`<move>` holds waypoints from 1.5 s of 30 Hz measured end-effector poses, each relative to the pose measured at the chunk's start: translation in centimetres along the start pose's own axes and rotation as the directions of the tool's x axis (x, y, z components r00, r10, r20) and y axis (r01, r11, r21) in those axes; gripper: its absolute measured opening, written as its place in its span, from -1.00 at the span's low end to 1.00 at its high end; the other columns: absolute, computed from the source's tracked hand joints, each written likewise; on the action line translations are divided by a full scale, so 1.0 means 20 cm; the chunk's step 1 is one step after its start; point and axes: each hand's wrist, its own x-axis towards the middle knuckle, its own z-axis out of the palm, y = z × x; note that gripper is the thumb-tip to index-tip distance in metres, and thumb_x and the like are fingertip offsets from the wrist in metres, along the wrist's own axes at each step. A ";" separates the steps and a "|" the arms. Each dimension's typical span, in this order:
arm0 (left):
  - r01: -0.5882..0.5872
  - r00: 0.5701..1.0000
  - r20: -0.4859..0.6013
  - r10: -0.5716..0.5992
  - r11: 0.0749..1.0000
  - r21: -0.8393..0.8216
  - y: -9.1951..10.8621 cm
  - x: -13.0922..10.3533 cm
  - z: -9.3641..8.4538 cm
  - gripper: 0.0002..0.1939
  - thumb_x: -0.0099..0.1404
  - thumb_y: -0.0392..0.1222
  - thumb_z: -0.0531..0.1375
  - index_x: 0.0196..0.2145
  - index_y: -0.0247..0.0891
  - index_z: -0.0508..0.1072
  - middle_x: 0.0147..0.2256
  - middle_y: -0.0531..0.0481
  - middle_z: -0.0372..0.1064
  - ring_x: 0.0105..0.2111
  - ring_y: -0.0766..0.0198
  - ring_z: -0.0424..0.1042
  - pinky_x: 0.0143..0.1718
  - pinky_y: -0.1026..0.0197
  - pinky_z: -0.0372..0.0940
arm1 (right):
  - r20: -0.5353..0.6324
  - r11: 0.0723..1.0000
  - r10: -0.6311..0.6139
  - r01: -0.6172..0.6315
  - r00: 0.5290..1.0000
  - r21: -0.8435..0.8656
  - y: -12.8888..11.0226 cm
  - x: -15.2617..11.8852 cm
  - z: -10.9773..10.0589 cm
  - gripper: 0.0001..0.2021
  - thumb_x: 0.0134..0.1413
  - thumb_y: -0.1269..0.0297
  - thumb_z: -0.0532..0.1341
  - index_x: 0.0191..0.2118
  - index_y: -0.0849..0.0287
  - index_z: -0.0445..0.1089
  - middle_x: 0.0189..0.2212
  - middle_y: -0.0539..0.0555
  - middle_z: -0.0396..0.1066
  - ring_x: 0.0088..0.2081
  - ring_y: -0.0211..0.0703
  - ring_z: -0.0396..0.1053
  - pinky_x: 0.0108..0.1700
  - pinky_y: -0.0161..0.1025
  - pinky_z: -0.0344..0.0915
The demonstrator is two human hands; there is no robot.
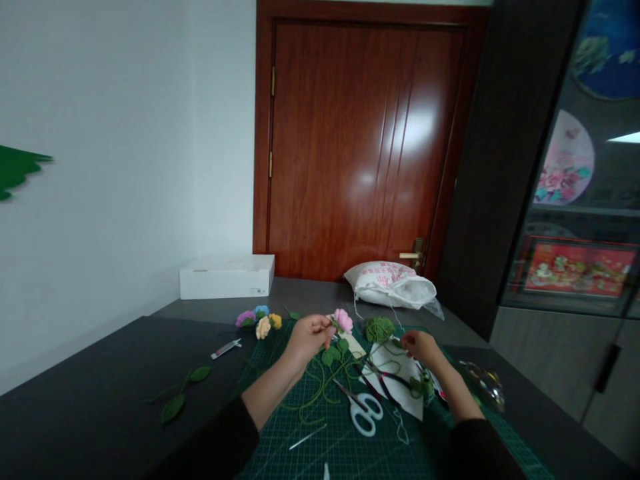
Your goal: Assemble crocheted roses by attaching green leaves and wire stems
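My left hand (309,339) is closed in a pinch on a pink crocheted flower (343,321), holding it near its base. Green crocheted leaves (332,353) and loose green yarn (325,390) lie just below that hand. Farther right, the fingers of my right hand (423,348) are pinched together over a white sheet (395,373); what they grip is too small to make out. Between the hands sits a ball of green yarn (379,329). Pliers with dark handles (393,385) rest on the sheet, and white-handled scissors (365,412) lie in front of it.
A green cutting mat (280,427) covers the middle of the dark table (115,400). Several crocheted flowers (263,327), a small tube (226,349) and a leafy stem (183,393) lie to the left. Behind stand a white box (227,277) and a white bag (385,283).
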 end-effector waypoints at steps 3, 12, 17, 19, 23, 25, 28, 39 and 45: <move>0.057 0.998 -0.011 -0.057 0.998 -0.025 -0.12 -0.08 -0.02 -0.72 0.02 -0.05 0.33 -0.53 -0.28 0.35 -0.71 0.13 0.24 -0.71 0.44 0.08 -0.66 0.38 -0.11 | -0.055 0.997 0.052 -0.055 0.997 -0.059 0.03 -0.01 0.02 -0.70 0.27 0.21 0.21 0.06 0.19 0.35 0.01 0.14 0.40 -0.08 -0.06 0.44 -0.08 -0.03 0.43; 0.139 0.990 -0.005 -0.141 0.981 -0.138 -0.25 -0.13 -0.09 -0.64 -0.07 0.00 0.39 -0.53 -0.27 0.34 -0.72 0.16 0.21 -0.72 0.47 0.08 -0.68 0.42 -0.13 | -0.335 0.875 0.351 -0.434 0.874 -0.216 0.12 -0.07 0.02 -0.66 0.26 0.19 0.21 0.09 0.20 0.33 0.05 0.16 0.37 -0.04 -0.02 0.42 -0.05 0.02 0.41; 0.164 0.986 0.017 -0.163 0.967 -0.196 -0.25 -0.14 -0.08 -0.60 -0.08 0.04 0.40 -0.55 -0.28 0.33 -0.72 0.15 0.22 -0.75 0.52 -0.02 -0.71 0.42 -0.16 | -0.375 0.833 0.398 -0.501 0.837 -0.235 0.14 -0.06 0.07 -0.67 0.26 0.18 0.21 0.08 0.20 0.33 0.04 0.15 0.38 -0.05 -0.03 0.43 -0.06 0.01 0.42; 0.170 0.985 0.017 -0.170 0.963 -0.211 -0.25 -0.14 -0.08 -0.60 -0.08 0.05 0.40 -0.54 -0.28 0.33 -0.72 0.15 0.23 -0.75 0.53 -0.03 -0.71 0.42 -0.17 | -0.379 0.836 0.378 -0.487 0.845 -0.252 0.14 -0.06 0.08 -0.67 0.26 0.19 0.21 0.08 0.20 0.34 0.03 0.15 0.38 -0.05 -0.04 0.43 -0.06 0.01 0.42; 0.160 0.986 -0.017 -0.168 0.960 -0.229 -0.24 -0.14 -0.11 -0.63 -0.05 0.01 0.39 -0.51 -0.30 0.35 -0.70 0.15 0.24 -0.75 0.54 -0.02 -0.71 0.42 -0.18 | -0.383 0.867 0.277 -0.401 0.881 -0.295 0.11 -0.04 0.09 -0.66 0.26 0.18 0.21 0.07 0.22 0.34 0.03 0.16 0.38 -0.04 -0.03 0.42 -0.05 0.02 0.41; 0.145 0.985 -0.052 -0.162 0.960 -0.239 -0.24 -0.13 -0.14 -0.63 -0.03 0.00 0.39 -0.50 -0.30 0.35 -0.69 0.16 0.23 -0.75 0.54 -0.02 -0.71 0.43 -0.19 | -0.369 0.893 0.196 -0.321 0.908 -0.316 0.08 -0.03 0.11 -0.66 0.26 0.16 0.21 0.06 0.22 0.34 0.03 0.16 0.38 -0.04 -0.03 0.42 -0.03 0.02 0.40; 0.116 0.982 -0.119 -0.150 0.960 -0.256 -0.25 -0.10 -0.19 -0.63 -0.03 0.01 0.38 -0.50 -0.29 0.33 -0.69 0.17 0.21 -0.75 0.54 -0.03 -0.71 0.44 -0.21 | -0.329 0.926 0.072 -0.186 0.941 -0.329 0.02 -0.03 0.14 -0.64 0.23 0.16 0.22 0.06 0.24 0.35 -0.02 0.19 0.42 -0.04 0.01 0.42 -0.03 -0.01 0.37; 0.086 0.959 -0.238 -0.151 0.961 -0.264 -0.31 -0.05 -0.28 -0.62 -0.04 0.02 0.38 -0.50 -0.28 0.32 -0.70 0.18 0.20 -0.76 0.54 -0.03 -0.72 0.45 -0.19 | -0.241 0.936 -0.239 0.158 0.941 -0.314 -0.16 -0.05 0.28 -0.68 0.06 0.25 0.28 -0.04 0.19 0.41 -0.12 0.24 0.49 -0.06 0.12 0.44 -0.08 -0.15 0.25; 0.095 0.954 -0.251 -0.163 0.960 -0.262 -0.34 -0.04 -0.29 -0.61 -0.03 0.04 0.37 -0.53 -0.27 0.29 -0.71 0.18 0.19 -0.76 0.54 -0.06 -0.72 0.45 -0.20 | -0.258 0.948 -0.254 0.186 0.932 -0.260 -0.21 -0.05 0.28 -0.84 0.14 0.23 0.21 -0.25 0.21 0.43 -0.25 0.25 0.51 -0.18 0.11 0.47 -0.19 -0.16 0.24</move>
